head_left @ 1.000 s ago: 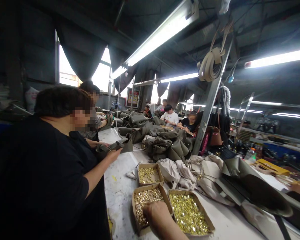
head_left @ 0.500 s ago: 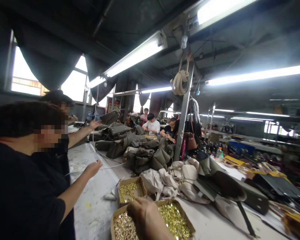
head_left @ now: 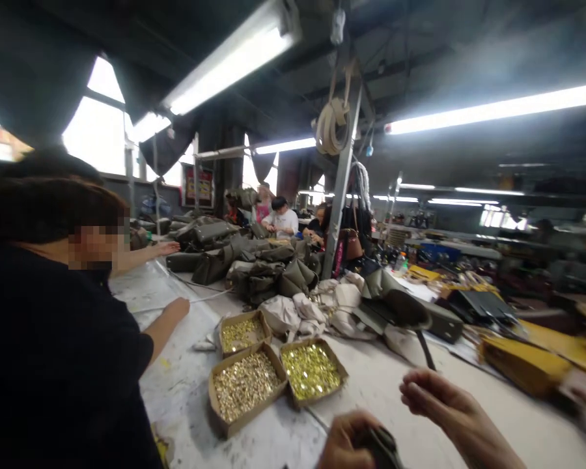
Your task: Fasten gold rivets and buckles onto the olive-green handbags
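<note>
In the head view, the left hand (head_left: 342, 443) is closed around a folded dark piece (head_left: 385, 446) at the lower edge of the frame, above the table (head_left: 371, 384). The right hand (head_left: 452, 410) is raised beside it, apart from the piece, fingers close together; whether they pinch a small part cannot be told. Three boxes of small metal parts stand beyond the left hand: the copper-toned box (head_left: 256, 413), the yellow-gold box (head_left: 346, 376) and the rear box (head_left: 267, 327). Handling, as judged: grip the dark piece firmly near its fold, since soft material is likely to slump; leave the working spot uncovered for the right fingertips. Keep the loose end clear of the box rims, where a snag could spill or mix parts. Allow room for the co-worker's hand (head_left: 176, 311) left of the boxes.
</note>
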`<state>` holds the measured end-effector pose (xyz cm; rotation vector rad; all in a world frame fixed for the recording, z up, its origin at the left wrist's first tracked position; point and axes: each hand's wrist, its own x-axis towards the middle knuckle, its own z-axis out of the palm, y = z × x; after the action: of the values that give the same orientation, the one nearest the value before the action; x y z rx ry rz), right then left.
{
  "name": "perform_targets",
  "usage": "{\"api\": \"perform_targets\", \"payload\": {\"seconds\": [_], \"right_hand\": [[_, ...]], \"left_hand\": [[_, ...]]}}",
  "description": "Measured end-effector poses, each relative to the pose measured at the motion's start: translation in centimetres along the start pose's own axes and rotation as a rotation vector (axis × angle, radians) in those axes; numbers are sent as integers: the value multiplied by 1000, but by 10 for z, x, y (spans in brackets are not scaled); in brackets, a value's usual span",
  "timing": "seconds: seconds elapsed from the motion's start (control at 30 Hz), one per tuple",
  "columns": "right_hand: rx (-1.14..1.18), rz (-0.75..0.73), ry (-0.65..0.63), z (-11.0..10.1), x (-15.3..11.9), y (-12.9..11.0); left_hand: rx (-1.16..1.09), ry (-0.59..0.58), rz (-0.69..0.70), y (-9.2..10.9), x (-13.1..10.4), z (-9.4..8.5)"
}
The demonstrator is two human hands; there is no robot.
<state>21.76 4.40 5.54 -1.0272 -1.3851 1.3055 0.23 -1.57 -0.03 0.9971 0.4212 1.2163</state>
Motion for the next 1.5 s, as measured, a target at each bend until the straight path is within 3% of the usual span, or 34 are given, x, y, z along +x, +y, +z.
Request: {"api": "perform_targets", "payload": {"seconds": [0.1,0.27,0.43,0.63,0.77,0.93,1.27,1.5], "right_hand": [[303,93,80,12,-37,12],[521,108,110,20,-43,21],[414,64,23,17,-50,17],[171,-14,-127,35,-63,-1],[136,-38,-116,41,-68,1],[93,-86,-7,36,-68,18],[315,75,-47,31,-60,36],[351,98,-20,33,-58,40]], "left_hand": [[-27,0,-36,-13,8,-5],[57,-75,-77,-18,23,-14],[21,-98,-73,-12,20,-7],[61,-83,-19,-7,15,-8],[117,-105,15,-5,16,-11],[165,-91,-2,-8,18,-8],[292,-35,-16,-19,19,-25],[285,2,-52,-16,18,-14]]}}
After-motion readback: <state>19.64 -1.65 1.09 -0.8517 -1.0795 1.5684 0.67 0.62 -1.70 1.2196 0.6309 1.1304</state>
